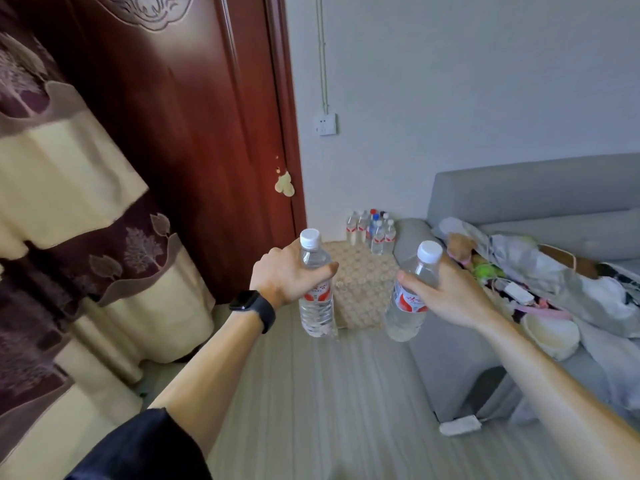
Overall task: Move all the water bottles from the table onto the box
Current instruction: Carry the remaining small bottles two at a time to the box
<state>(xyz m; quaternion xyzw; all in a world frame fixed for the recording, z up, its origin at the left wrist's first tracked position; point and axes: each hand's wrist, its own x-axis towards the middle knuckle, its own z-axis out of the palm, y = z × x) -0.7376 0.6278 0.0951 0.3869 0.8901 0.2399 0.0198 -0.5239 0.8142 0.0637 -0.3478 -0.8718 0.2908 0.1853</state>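
Note:
My left hand [287, 275] grips a clear water bottle [316, 306] with a white cap and red label, held upright in the air. My right hand [453, 289] grips a second such bottle [408, 306], tilted a little to the left. Ahead, between the two held bottles, stands the box [360, 285], covered in a beige patterned wrap. Several water bottles [372, 232] with white, red and blue caps stand upright at the box's far edge near the wall.
A grey sofa [519, 195] on the right carries clothes and bags [554, 282]. A dark red wooden door [194, 133] and a cream and maroon curtain [69, 202] are on the left. Pale striped floor [329, 393] lies below my arms. A small white object [460, 426] lies by the sofa's base.

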